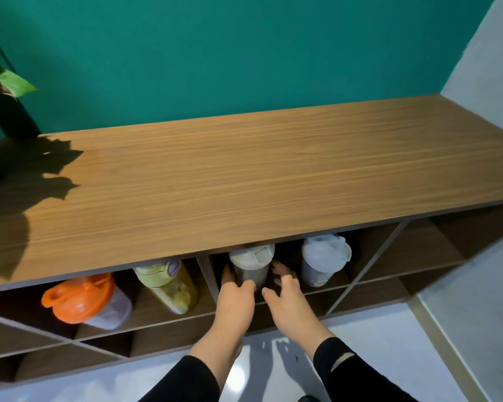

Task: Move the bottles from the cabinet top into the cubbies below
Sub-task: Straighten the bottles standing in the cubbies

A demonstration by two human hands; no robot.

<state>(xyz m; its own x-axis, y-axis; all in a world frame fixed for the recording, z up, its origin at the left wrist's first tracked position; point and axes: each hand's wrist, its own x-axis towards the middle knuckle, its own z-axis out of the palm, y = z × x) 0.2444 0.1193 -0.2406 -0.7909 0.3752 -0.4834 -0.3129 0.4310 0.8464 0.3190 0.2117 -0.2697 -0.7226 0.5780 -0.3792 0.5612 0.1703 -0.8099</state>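
The wooden cabinet top carries no bottles. Several bottles stand in the upper cubbies below it: an orange-lidded one at the left, a yellow-green one with a purple button, a cream-lidded one in the middle cubby, and a white-lidded one to its right. My left hand wraps the cream-lidded bottle's left side, fingers behind it and thumb in front. My right hand sits at the bottle's right side with its fingers spread, close to it; whether it touches is unclear.
A potted plant stands at the cabinet's far left and casts a shadow on the top. Diagonal dividers split the lower cubbies. A teal wall rises behind, a white wall at the right, and pale floor lies below.
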